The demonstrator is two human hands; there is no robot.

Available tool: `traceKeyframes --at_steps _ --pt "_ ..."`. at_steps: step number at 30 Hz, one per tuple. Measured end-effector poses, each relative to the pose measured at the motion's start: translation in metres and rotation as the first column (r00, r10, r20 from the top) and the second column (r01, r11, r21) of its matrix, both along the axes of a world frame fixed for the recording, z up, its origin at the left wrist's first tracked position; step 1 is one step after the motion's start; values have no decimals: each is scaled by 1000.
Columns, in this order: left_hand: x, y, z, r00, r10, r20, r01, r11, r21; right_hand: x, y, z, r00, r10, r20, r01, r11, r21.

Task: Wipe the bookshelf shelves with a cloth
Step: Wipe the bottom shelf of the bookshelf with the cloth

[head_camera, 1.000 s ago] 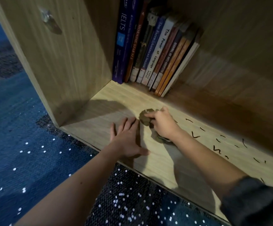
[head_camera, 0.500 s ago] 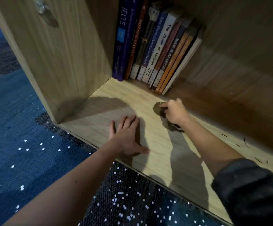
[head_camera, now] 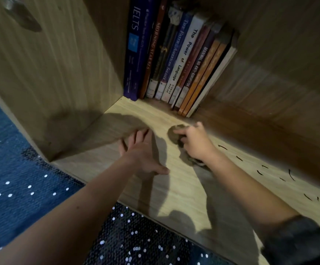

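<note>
A light wooden bookshelf shelf (head_camera: 184, 190) fills the middle of the head view. My right hand (head_camera: 197, 143) grips a small crumpled dark cloth (head_camera: 173, 133) and presses it onto the shelf, just in front of the row of books. My left hand (head_camera: 142, 153) lies flat on the shelf to the left of the cloth, fingers spread and straight. Most of the cloth is hidden under my right hand.
Several upright books (head_camera: 176, 60) stand at the back left of the shelf. The wooden side wall (head_camera: 46, 77) rises on the left. Small dark scraps (head_camera: 260, 172) lie scattered on the shelf to the right. Blue dotted carpet (head_camera: 21, 188) lies below.
My right hand pushed the cloth away toward the books, then drew it slightly back and left. My left hand stayed flat in place.
</note>
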State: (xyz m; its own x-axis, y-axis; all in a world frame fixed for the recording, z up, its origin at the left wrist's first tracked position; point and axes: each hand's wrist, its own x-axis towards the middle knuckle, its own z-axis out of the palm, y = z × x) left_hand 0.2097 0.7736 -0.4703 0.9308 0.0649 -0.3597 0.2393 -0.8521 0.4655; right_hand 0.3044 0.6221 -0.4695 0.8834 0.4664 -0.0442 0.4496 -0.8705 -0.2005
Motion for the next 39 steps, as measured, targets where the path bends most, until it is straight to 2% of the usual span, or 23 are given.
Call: traceKeyframes --at_steps 2,5,7,10,13,14,17,19,22,25,27,29,30,33,35,39 --pt "1 2 -5 1000 0 4 1 1000 -19 1 1 2 997 76 -7 -76 997 11" --pt "2 2 -6 1000 5 -6 -6 999 -47 45 8 5 1000 10 -28 -11 999 -48" --pt "4 2 -5 1000 15 -18 -16 999 -52 53 29 4 1000 -18 -25 18 1000 -16" --pt "5 1 -4 999 11 -30 -13 999 -52 30 56 -3 997 82 -14 -82 996 19" --pt "3 2 -6 1000 9 -20 -10 999 -40 18 31 -4 986 168 -19 -168 986 3" --pt "3 2 -6 1000 10 -12 -11 999 -42 22 16 0 989 144 -22 -144 990 -8" --pt "3 2 -4 1000 11 -4 -11 999 -43 35 -22 12 997 -65 -46 64 997 -35" --pt "1 1 -3 1000 24 3 -24 999 -35 25 -21 15 994 -103 -34 102 994 -30" --pt "-4 -6 3 998 37 41 -38 999 15 -24 -11 9 999 23 -49 -23 1000 -10" --pt "-17 -26 12 990 12 138 -27 994 108 -69 -39 13 983 161 -93 -164 986 -22" --pt "-28 -42 14 988 8 157 -23 995 95 -71 -66 15 996 50 -69 -52 998 -27" --pt "-39 -51 11 994 20 105 -24 999 39 -69 -74 13 992 -126 -29 126 992 -10" --pt "-43 -55 10 997 16 74 -18 1000 25 -75 -70 13 988 -150 -20 150 988 -23" --pt "-48 -62 5 1000 -16 4 16 1000 26 -108 -54 8 1000 8 -19 -9 999 -44" --pt "-47 -65 3 999 -42 -21 44 998 54 -117 -64 9 998 58 -11 -58 998 -21" --pt "-46 -66 3 999 -34 -31 36 998 50 -72 -74 15 989 -148 28 150 987 -65"
